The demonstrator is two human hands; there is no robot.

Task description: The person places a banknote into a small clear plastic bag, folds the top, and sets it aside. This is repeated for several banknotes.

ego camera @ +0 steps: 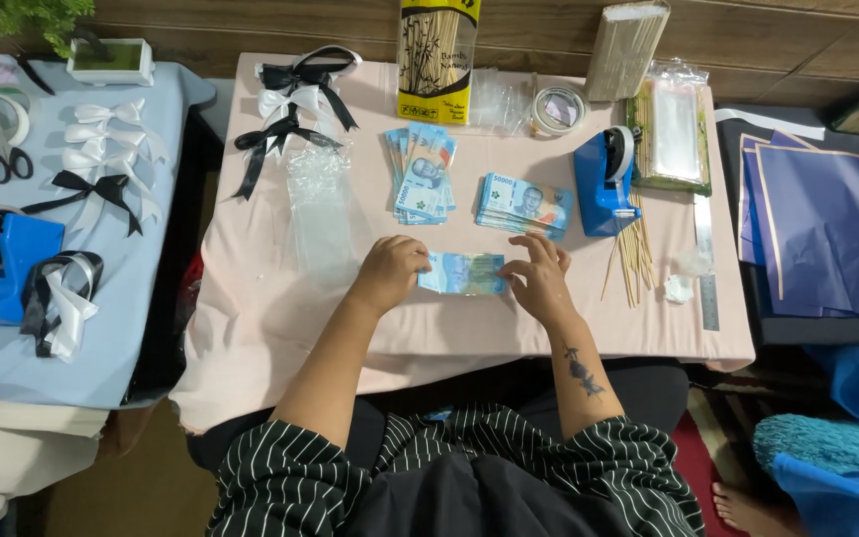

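Handling blue banknote (pixel 464 272) on pink table (pixel 280 328), head view: my left hand (pixel 390 273) pinches its left edge, right hand (pixel 539 278) fingertips pinch right edge. Step looks like folding; next needs even crease. Banknote stacks (pixel 524 205) beyond, tape dispenser (pixel 603 184) near.

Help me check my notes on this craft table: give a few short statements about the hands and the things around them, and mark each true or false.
1. Both hands, left hand and right hand, touch one blue banknote lying on the pink tablecloth. True.
2. The blue tape dispenser on the pink table stands left of the banknote stacks. False: it stands right of them.
3. Loose wooden sticks lie just below that dispenser. True.
4. The scissors lie beside the right hand. False: they lie on the separate blue-covered table at far left.
5. Black and white ribbon bows sit at the pink table's far left corner. True.
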